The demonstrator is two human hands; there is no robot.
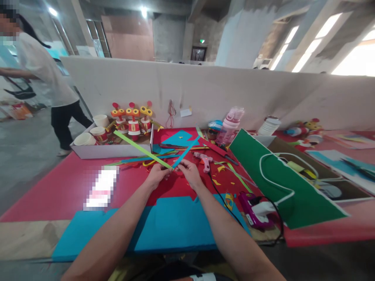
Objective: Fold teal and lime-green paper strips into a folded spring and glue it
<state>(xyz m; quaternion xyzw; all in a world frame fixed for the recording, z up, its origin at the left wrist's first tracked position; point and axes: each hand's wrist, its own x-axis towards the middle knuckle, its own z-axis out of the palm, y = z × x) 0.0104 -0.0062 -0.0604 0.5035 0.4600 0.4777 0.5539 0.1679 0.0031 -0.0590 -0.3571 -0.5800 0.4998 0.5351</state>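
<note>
The left hand and right hand pinched the green strip, toward ten o'clock, and blue strip, toward one, ends already meeting, lengths yet loose

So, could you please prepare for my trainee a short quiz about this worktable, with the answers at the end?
1. Which strips meet between the left hand and the right hand?
a) red and white
b) a lime-green strip and a blue strip
c) two yellow ones

2. True or false: the right hand holds the pink glue gun.

3. How many red-and-white figures stand in the white box on the left?

Key: 1. b; 2. false; 3. three
</note>
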